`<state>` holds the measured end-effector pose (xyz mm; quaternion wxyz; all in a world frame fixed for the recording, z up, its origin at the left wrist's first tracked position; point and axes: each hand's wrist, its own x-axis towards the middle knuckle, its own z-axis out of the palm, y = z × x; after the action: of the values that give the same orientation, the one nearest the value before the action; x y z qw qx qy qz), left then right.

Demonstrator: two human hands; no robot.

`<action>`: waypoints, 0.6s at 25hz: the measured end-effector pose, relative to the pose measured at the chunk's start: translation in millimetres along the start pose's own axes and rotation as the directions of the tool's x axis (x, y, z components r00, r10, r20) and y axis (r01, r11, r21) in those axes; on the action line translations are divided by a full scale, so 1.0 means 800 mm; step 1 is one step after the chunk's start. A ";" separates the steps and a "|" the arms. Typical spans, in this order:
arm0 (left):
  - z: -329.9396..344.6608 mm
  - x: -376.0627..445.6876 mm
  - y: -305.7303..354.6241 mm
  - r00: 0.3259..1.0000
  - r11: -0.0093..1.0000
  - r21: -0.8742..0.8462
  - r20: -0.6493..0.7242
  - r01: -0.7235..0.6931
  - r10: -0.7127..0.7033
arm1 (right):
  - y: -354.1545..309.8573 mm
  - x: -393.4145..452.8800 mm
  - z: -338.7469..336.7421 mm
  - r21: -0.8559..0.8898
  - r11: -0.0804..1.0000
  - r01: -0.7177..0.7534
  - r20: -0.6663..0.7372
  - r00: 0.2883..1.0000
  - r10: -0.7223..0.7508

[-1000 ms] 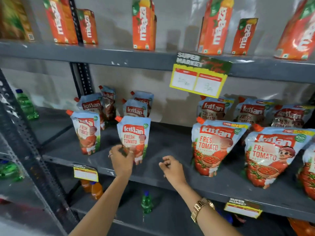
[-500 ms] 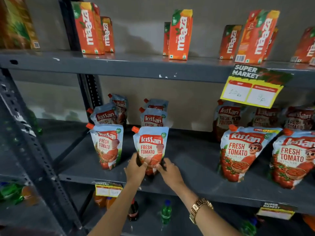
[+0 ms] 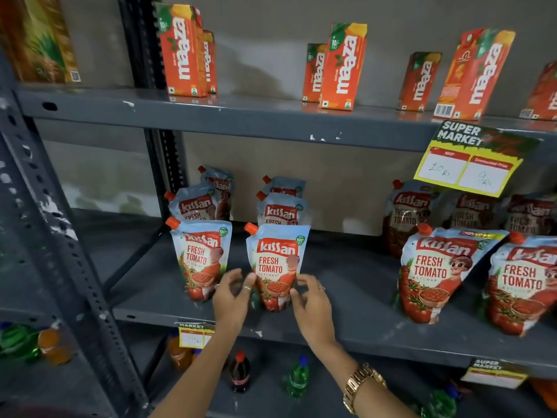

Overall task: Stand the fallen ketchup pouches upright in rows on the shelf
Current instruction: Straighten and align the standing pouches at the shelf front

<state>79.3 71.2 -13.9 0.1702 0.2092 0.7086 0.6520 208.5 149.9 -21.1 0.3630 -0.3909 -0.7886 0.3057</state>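
Note:
A small Kissan ketchup pouch (image 3: 277, 260) stands upright near the front of the grey middle shelf (image 3: 346, 297). My left hand (image 3: 233, 300) and my right hand (image 3: 313, 306) flank its lower part, fingers spread, with the fingertips at its side edges. Another small pouch (image 3: 202, 257) stands just left of it. Two more stand behind each of them, such as one at back left (image 3: 194, 203) and one behind the middle pouch (image 3: 280, 211). Larger pouches (image 3: 437, 273) stand upright to the right, one (image 3: 524, 282) leaning slightly.
Orange Maaza juice cartons (image 3: 343, 67) stand on the upper shelf. A yellow price tag (image 3: 470, 164) hangs from its edge. Drink bottles (image 3: 239, 372) stand on the lower shelf. A perforated steel post (image 3: 60, 236) rises at the left.
Both hands closed in on the front pouch of the second column half a second ago. Now their fingers have loosened and spread at its sides. The view has shifted left.

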 end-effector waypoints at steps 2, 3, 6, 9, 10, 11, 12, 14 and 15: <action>-0.021 0.003 0.002 0.988 0.999 -0.022 -0.154 -0.032 0.028 | -0.012 -0.008 0.006 0.019 0.997 0.072 -0.044 0.997 -0.071; -0.030 0.006 0.001 0.975 0.999 -0.028 -0.220 -0.041 0.034 | -0.018 -0.010 0.011 0.035 0.995 0.088 -0.039 0.995 -0.087; -0.056 0.023 -0.006 0.943 0.999 -0.030 -0.333 -0.034 0.022 | -0.037 -0.013 0.035 0.071 0.986 0.152 0.039 0.987 -0.155; -0.077 0.042 -0.012 0.943 1.000 0.013 -0.331 -0.028 0.031 | -0.053 -0.012 0.059 0.101 0.987 0.126 0.152 0.978 -0.141; -0.082 0.048 -0.013 0.945 0.999 0.028 -0.325 -0.026 0.034 | -0.057 -0.010 0.065 0.101 0.990 0.095 0.188 0.976 -0.113; -0.086 0.055 -0.016 0.949 0.999 0.037 -0.314 -0.010 0.021 | -0.061 -0.007 0.072 0.096 0.994 0.061 0.225 0.971 -0.082; -0.091 0.061 -0.018 0.958 0.999 0.035 -0.288 0.014 -0.003 | -0.064 -0.004 0.080 0.087 0.996 0.024 0.265 0.963 -0.046; -0.101 0.071 -0.021 0.984 0.999 -0.007 -0.173 0.049 -0.049 | -0.070 0.004 0.097 0.069 0.996 -0.055 0.350 0.936 0.028; -0.105 0.076 -0.023 0.994 0.998 -0.028 -0.099 0.053 -0.055 | -0.074 0.007 0.106 0.070 0.993 -0.092 0.383 0.922 0.059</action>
<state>-17.5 29.7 -22.8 0.1548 0.1549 0.7134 0.6657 113.5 107.8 -20.2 0.2076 -0.3382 -0.8144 0.4234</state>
